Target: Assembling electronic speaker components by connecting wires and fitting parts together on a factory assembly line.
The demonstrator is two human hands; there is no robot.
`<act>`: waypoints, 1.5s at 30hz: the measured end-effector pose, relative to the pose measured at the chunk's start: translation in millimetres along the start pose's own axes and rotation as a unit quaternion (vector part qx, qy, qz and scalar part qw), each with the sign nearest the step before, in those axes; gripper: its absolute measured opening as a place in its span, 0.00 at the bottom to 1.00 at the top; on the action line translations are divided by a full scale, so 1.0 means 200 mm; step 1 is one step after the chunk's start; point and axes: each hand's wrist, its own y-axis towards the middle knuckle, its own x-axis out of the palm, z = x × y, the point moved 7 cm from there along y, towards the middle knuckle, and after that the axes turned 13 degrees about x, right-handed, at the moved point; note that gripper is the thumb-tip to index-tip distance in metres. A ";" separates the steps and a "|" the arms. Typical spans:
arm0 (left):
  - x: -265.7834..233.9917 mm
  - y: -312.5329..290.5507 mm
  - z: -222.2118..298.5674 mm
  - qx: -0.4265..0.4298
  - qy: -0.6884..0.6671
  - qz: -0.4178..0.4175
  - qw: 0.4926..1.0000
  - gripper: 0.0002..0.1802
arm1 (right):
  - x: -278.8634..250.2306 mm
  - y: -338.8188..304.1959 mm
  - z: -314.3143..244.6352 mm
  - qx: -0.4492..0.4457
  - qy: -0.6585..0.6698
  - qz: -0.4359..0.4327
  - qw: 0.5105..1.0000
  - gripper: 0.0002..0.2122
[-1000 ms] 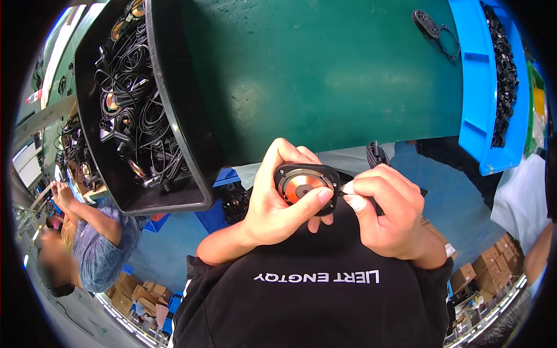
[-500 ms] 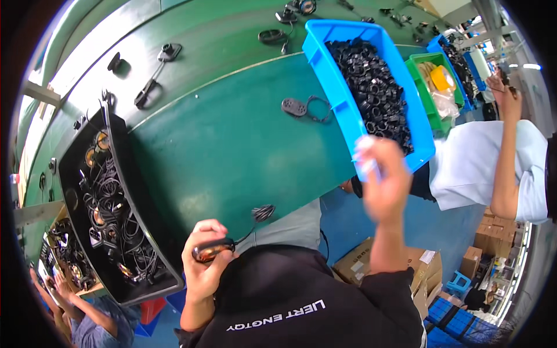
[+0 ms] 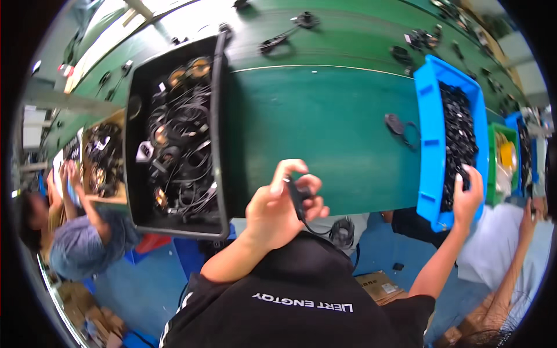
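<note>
Held upright in my left hand [image 3: 278,209] is a round, flat black device [image 3: 299,199], seen nearly edge-on. Its cable runs down to a tied coil of black cord [image 3: 342,233], which hangs in front of my clothes. My right hand [image 3: 469,194] reaches over the near end of the blue bin [image 3: 430,142], fingertips closed on a small black part [image 3: 466,178]. Below and around those fingertips lie many small black plastic parts [image 3: 457,124], some of them ring-like. Which shape the pinched part has, I cannot tell.
A black bin [image 3: 217,145] of cabled devices stands left on the green table [image 3: 325,151]. A dark oval piece with a cord loop [image 3: 394,124] lies near the blue bin. A green bin [image 3: 493,168] and a co-worker's arm [image 3: 519,249] are at right; another person [image 3: 87,240] works at left.
The view has swung left, so everything sits further right. My right hand has gone from the blue bin's near edge to its parts and pinched one. My left hand has tilted the device edge-on.
</note>
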 end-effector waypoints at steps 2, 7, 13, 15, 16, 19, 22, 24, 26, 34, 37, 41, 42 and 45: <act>-0.06 0.00 -0.05 -0.001 -0.061 -0.052 0.997 0.17 | -0.06 -0.08 -0.26 -0.009 0.137 0.020 0.990 0.11; -0.06 -0.03 -0.12 -0.036 -0.031 -0.031 0.998 0.19 | 0.21 -0.51 -1.07 -0.052 0.531 -0.236 0.812 0.11; -0.07 -0.06 -0.05 0.030 0.175 0.068 0.982 0.30 | 0.29 -0.60 -1.26 -0.151 0.457 -0.269 0.834 0.15; -0.06 -0.06 -0.04 0.053 0.258 0.038 0.964 0.33 | 0.31 -0.61 -1.24 -0.115 0.477 -0.293 0.820 0.15; -0.06 -0.06 -0.04 0.064 0.299 0.022 0.952 0.35 | 0.32 -0.62 -1.24 -0.097 0.487 -0.304 0.813 0.15; -0.06 -0.07 -0.03 0.069 0.365 -0.003 0.929 0.37 | 0.30 -0.63 -1.23 -0.075 0.462 -0.323 0.823 0.16; -0.07 -0.07 -0.02 0.053 0.442 -0.032 0.895 0.39 | 0.27 -0.64 -1.23 -0.063 0.359 -0.344 0.865 0.19; -0.08 -0.06 -0.02 0.053 0.433 -0.037 0.899 0.37 | 0.27 -0.62 -1.24 -0.033 0.395 -0.329 0.857 0.20; -0.08 -0.06 -0.02 0.052 0.414 -0.043 0.908 0.32 | 0.28 -0.59 -1.24 0.024 0.464 -0.299 0.833 0.23; -0.03 -0.07 -0.02 0.052 0.431 -0.027 0.901 0.36 | 0.33 -0.62 -1.00 0.105 0.422 -0.395 0.809 0.27; -0.02 -0.02 0.02 0.058 0.422 -0.026 0.904 0.32 | 0.35 -0.56 -0.89 0.080 0.516 -0.203 0.829 0.24; 0.03 0.00 0.00 0.049 0.387 0.003 0.921 0.27 | 0.26 -0.51 -1.17 -0.164 0.442 -0.127 0.872 0.22; 0.03 0.01 -0.01 0.043 0.372 0.013 0.927 0.25 | 0.24 -0.53 -1.24 -0.241 0.406 -0.099 0.876 0.22; 0.04 0.01 0.03 0.020 0.387 0.019 0.922 0.23 | 0.29 -0.54 -1.11 0.020 0.491 -0.237 0.838 0.29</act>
